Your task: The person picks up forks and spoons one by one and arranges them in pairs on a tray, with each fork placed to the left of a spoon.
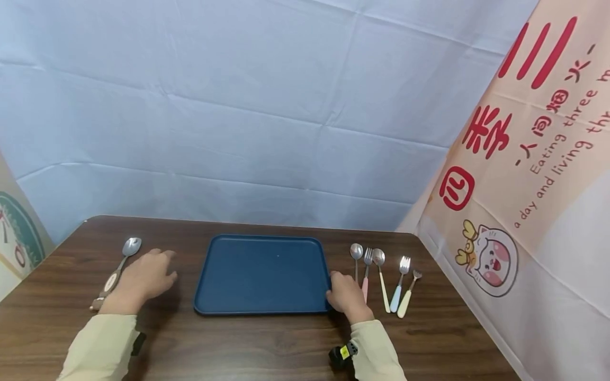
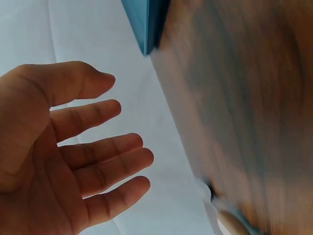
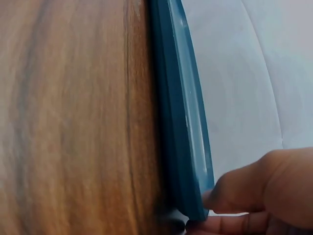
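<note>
Meanwhile, the right hand (image 1: 347, 297) pinches the near right corner of a blue tray (image 1: 261, 274) lying flat at the middle of the dark wooden table (image 1: 267, 344); the left hand (image 1: 143, 278) hovers open, holding nothing, beside a spoon (image 1: 119, 270). Shifting the tray would likely need a firmer grip. Pale blue cloth (image 1: 238, 106) backs the scene.

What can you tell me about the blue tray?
The tray is dark blue and rectangular, with rounded corners and a low raised rim; it looks like plastic. It lies flat and empty in the middle of the brown wooden table. The right hand touches its near right corner, a fingertip over the rim. The left hand is apart from it.
</note>
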`<state>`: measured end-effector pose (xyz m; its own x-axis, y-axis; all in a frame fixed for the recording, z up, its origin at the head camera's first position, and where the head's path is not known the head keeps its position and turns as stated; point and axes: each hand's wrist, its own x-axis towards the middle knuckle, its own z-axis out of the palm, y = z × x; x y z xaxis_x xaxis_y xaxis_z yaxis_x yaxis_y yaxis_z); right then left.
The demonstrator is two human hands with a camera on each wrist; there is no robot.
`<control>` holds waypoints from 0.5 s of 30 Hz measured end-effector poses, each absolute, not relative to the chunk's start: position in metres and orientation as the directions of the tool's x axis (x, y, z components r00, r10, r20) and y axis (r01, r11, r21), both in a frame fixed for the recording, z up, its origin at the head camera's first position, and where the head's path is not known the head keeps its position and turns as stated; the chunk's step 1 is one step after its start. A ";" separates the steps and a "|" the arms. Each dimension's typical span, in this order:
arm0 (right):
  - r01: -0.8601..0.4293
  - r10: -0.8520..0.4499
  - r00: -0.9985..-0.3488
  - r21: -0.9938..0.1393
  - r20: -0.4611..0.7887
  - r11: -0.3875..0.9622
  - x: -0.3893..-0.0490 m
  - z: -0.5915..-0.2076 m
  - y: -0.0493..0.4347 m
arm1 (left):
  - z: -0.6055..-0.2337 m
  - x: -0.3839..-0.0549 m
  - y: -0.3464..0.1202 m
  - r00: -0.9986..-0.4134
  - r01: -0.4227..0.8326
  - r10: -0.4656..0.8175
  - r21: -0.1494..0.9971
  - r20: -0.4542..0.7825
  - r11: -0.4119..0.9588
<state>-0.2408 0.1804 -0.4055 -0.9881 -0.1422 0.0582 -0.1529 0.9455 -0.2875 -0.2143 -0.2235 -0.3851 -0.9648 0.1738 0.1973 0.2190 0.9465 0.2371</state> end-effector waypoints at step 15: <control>-0.147 -0.125 -0.989 -0.368 0.083 0.918 -0.244 -0.415 0.184 | -0.389 -0.206 -0.288 -0.987 0.133 0.101 0.290 0.121 0.948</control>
<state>-0.2440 0.1837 -0.4154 -0.9886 -0.1253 0.0834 -0.1474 0.9180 -0.3682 -0.2064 -0.2877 -0.3887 -0.9875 0.1015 0.1210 0.1329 0.9477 0.2902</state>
